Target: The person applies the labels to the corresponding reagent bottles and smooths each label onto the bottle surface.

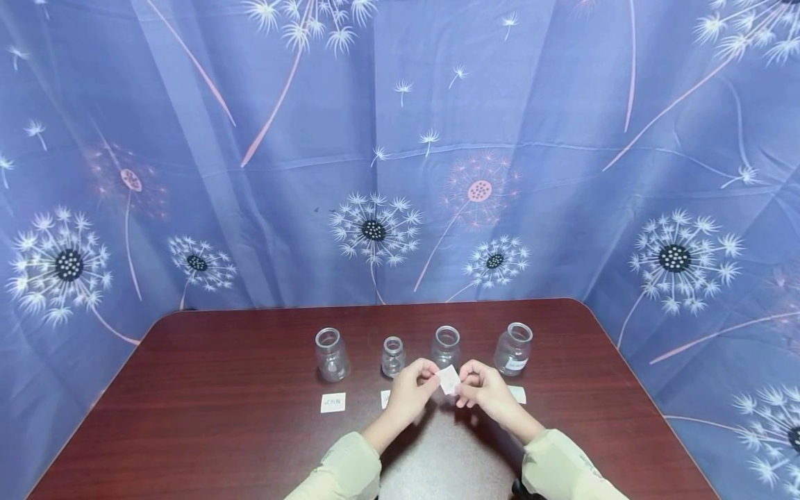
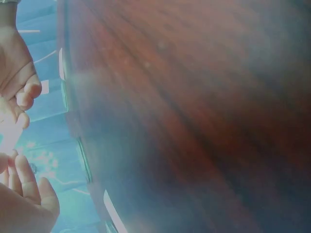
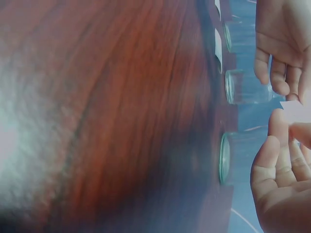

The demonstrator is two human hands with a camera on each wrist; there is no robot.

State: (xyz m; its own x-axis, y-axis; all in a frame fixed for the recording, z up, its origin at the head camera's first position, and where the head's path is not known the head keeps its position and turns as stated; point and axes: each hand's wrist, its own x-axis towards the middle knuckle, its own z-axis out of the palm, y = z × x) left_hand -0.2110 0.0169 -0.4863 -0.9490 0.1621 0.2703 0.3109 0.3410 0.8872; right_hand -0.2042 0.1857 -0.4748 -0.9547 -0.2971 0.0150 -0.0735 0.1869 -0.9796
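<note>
A small white paper label (image 1: 448, 380) is held up between both hands, tilted, with faint marks on its face. My left hand (image 1: 409, 390) pinches its left edge between thumb and fingers. At the lower right edge, my right hand (image 1: 489, 394) pinches it too, other fingers curled. Just behind the label stands an open glass jar (image 1: 446, 340), its lower part overlapped by the label and fingers. In the right wrist view the label (image 3: 296, 111) spans the gap between the two hands.
On the brown table (image 1: 250, 430), a glass jar (image 1: 331, 355) and a smaller one (image 1: 393, 357) stand left. A jar (image 1: 514, 347) bearing a white label stands right. Paper labels lie in front: one with writing (image 1: 333, 403), one partly hidden (image 1: 385, 399), another (image 1: 517, 394) by the right hand.
</note>
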